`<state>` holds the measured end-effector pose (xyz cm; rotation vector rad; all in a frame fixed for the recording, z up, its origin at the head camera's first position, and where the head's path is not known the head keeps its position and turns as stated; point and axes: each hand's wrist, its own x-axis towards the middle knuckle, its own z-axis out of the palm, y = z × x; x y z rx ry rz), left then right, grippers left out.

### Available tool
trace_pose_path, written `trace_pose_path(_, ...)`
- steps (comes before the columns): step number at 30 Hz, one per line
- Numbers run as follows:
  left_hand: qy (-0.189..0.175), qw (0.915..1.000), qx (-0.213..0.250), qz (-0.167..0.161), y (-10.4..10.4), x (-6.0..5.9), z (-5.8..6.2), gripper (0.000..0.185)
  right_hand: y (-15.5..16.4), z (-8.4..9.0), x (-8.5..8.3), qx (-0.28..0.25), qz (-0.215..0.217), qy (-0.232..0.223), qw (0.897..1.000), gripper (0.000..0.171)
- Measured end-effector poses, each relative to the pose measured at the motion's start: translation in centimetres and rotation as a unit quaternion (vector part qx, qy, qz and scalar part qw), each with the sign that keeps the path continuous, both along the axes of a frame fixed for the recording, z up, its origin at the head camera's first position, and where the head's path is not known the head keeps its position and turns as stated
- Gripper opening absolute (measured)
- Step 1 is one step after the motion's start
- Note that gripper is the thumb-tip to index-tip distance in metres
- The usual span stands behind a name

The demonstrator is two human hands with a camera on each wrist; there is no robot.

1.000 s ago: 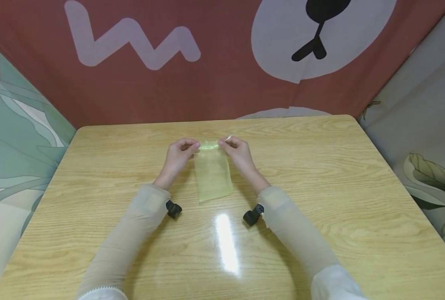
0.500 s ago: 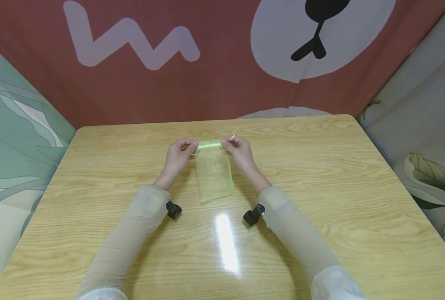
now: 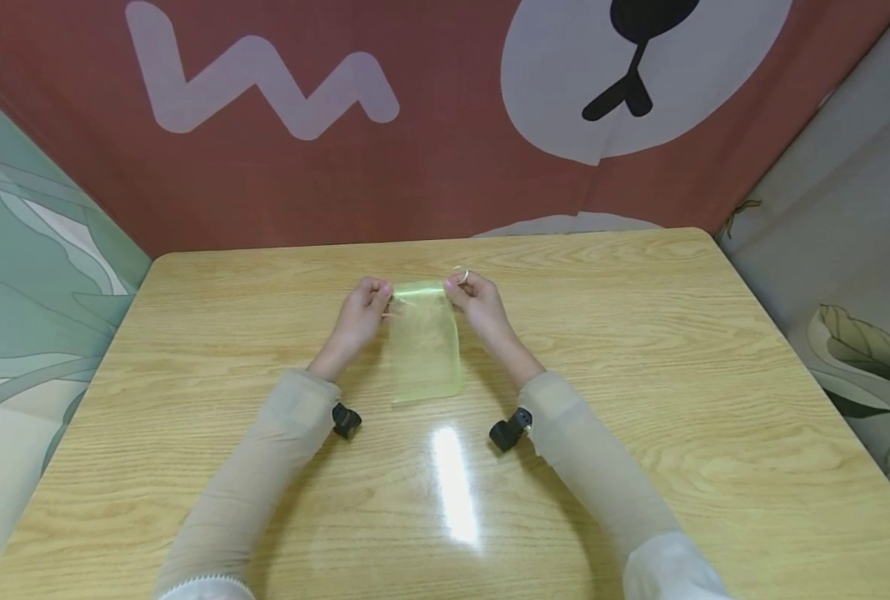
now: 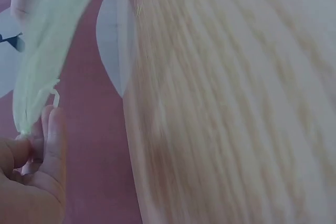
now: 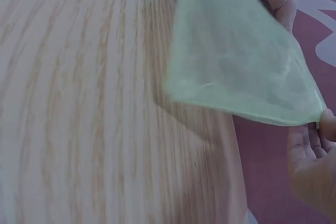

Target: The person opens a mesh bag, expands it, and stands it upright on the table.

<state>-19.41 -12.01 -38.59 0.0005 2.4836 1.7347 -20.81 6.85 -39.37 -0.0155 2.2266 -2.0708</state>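
Hands meet over the middle of the desk (image 3: 640, 333), each gripping one top corner of a sheer yellow-green pouch (image 3: 424, 346). Left hand (image 3: 358, 321) has its fingers (image 4: 50, 135) curled and pinched on the pouch's left corner; in the left wrist view a thin pale drawstring (image 4: 55, 95) loops just above those fingertips, touching the fabric edge. Right hand (image 3: 482, 308) pinches the opposite corner between thumb and curled fingers (image 5: 325, 124), and a ring (image 3: 464, 276) shows on one of them. Between the two sets of fingers the pouch's top edge runs taut, and the rest of the fabric hangs down from them toward the person; the right wrist view shows the lower part lifted clear of the wood, with its shadow beneath. Whether the bottom hem touches the desk cannot be told. Below the fingers, near each wrist, a small black wrist camera (image 3: 347, 419) sits at the cuff of a pale sleeve (image 3: 265, 475). Behind the fingers hangs a red backdrop (image 3: 430, 175).
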Motion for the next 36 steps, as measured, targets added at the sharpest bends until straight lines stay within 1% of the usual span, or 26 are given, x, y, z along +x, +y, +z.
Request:
trace_pose_path(2,-0.007,1.0000,0.007,-0.001,-0.06,-0.01,0.04,0.031,0.04,-0.04,-0.05,0.009,0.002,0.006,1.000,0.015)
trace_pose_path(4,-0.017,0.9996,0.024,-0.002,-0.14,-0.02,0.13,0.034,0.07,-0.12,-0.12,0.021,-0.002,0.014,1.000,0.018)
trace_pose_path(8,-0.023,0.9986,0.046,-0.012,-0.35,-0.02,0.25,0.041,0.08,-0.30,-0.32,0.034,-0.020,0.024,0.999,0.023)
trace_pose_path(12,-0.021,0.9985,0.043,-0.027,-0.58,0.08,0.22,0.042,0.06,-0.41,-0.47,0.029,-0.029,0.027,0.999,0.024)
trace_pose_path(16,-0.031,0.9979,0.046,-0.035,-0.73,0.12,0.07,0.037,0.10,-0.42,-0.46,0.020,-0.025,0.031,0.999,0.024)
trace_pose_path(18,-0.034,0.9976,0.051,-0.033,-0.71,0.10,0.02,0.036,0.17,-0.36,-0.36,0.014,-0.017,0.030,0.999,0.024)
trace_pose_path(21,-0.036,0.9971,0.064,-0.021,-0.61,0.09,0.07,0.034,0.29,-0.30,-0.23,0.007,0.000,0.029,1.000,0.024)
trace_pose_path(24,-0.032,0.9973,0.065,-0.011,-0.56,0.10,0.08,0.032,0.34,-0.26,-0.18,0.010,0.009,0.028,1.000,0.024)
trace_pose_path(33,-0.016,0.9980,0.060,0.004,-0.71,0.13,0.03,0.030,0.48,-0.46,-0.12,0.048,-0.008,0.026,0.998,0.025)
trace_pose_path(36,-0.014,0.9980,0.061,0.004,-0.73,0.07,-0.04,0.030,0.51,-0.52,-0.16,0.054,-0.013,0.026,0.998,0.025)
